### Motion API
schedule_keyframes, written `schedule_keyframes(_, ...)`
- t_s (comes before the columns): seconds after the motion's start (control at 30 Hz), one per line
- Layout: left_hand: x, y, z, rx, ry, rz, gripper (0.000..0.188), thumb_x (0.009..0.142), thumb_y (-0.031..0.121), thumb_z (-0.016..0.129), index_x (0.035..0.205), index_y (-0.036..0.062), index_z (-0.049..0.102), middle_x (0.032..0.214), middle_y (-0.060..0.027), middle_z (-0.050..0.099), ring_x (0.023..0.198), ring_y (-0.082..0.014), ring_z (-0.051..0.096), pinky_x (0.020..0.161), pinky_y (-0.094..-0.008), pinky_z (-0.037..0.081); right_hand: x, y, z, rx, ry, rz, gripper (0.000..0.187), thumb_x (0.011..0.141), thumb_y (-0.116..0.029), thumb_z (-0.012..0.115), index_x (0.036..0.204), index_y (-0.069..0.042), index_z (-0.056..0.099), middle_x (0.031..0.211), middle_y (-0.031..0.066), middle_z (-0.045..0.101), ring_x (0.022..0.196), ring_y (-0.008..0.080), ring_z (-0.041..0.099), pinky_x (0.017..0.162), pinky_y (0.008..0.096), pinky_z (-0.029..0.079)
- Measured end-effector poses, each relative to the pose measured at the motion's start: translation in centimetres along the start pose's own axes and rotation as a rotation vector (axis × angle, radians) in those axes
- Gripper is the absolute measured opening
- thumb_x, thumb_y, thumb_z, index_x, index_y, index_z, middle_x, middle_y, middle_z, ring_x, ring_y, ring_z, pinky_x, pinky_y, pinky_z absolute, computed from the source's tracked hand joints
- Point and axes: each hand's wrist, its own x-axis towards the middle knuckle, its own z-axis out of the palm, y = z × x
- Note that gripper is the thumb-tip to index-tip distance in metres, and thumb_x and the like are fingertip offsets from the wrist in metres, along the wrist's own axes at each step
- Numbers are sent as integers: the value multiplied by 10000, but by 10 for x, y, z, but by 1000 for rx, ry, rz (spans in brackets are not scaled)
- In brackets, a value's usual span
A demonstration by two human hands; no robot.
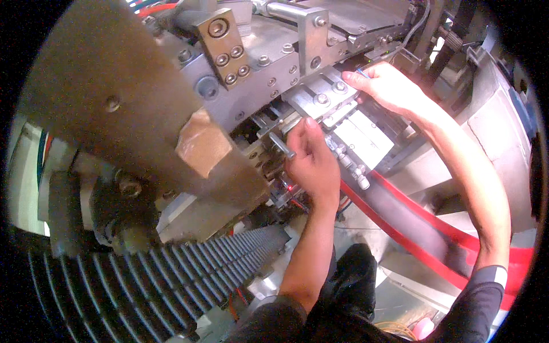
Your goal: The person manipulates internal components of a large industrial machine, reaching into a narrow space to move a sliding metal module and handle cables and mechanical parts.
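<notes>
Bolts (322, 99) with washers sit in the slots of a bright metal plate (303, 103) above the centre of the frame, at the machine's edge; the slots presumably let the plate slide before it is clamped. Beneath it, a white block (366, 140) lies toward the right of centre. A red-edged chute (420, 224) slopes from there to the lower right, probably to carry parts away. The ribbed dark cover (166, 280) spans the lower left, perhaps shielding moving parts.

Both hands flank the plate, seemingly to steady or feel it from two ends. The left hand (313, 163), at centre, is mostly closed, its fingers curled and thumb raised at the plate's lower edge; a metal pin (282, 146) is just beside the fingers, and whether they grip it is unclear. The right hand (389, 88), upper right of centre, has thumb and forefinger drawn close at the plate's far end, apparently pinching a small blue piece (361, 73).
</notes>
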Motion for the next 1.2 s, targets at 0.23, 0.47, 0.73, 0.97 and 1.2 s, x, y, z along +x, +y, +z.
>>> schedule_keyframes(0.23, -3, 1, 6, -158, 80, 1, 286, 930, 258, 589, 945, -24, 541, 868, -113, 653, 797, -154, 620, 703, -264, 482, 0, -6, -4, -53, -57, -4, 599, 842, -575, 521, 639, -31, 669, 558, 111, 587, 549, 190, 561, 590, 342, 439)
schedule_keyframes(0.47, 5, 17, -4, -89, 40, -230, 315, 917, 258, 610, 834, -46, 591, 777, -95, 658, 690, -107, 596, 625, -250, 465, 2, -2, -1, -23, -75, 12, 591, 842, -566, 536, 661, -16, 655, 556, 97, 567, 548, 163, 525, 570, 334, 418)
schedule_keyframes(0.73, 11, 19, 8, 14, 100, -226, 381, 875, 325, 647, 776, -40, 612, 726, -75, 648, 663, -112, 582, 618, -258, 449, 3, 2, 1, 22, -49, -10, 606, 839, -581, 541, 654, -13, 642, 565, 90, 568, 569, 156, 529, 580, 319, 416)
schedule_keyframes(0.97, 11, 27, 6, 16, 89, -260, 352, 888, 294, 621, 755, -30, 590, 713, -60, 643, 655, -119, 581, 616, -264, 450, -1, -8, -2, -93, -27, 1, 561, 840, -544, 553, 694, -12, 656, 611, 138, 601, 629, 226, 601, 623, 365, 452)
schedule_keyframes(1.2, -7, 15, -6, -161, 58, -124, 272, 923, 262, 582, 932, -9, 580, 866, -78, 657, 748, -107, 581, 668, -247, 456, -12, -32, 3, -564, 245, -166, 458, 860, -465, 532, 845, -29, 675, 815, 196, 660, 832, 341, 658, 763, 435, 517)
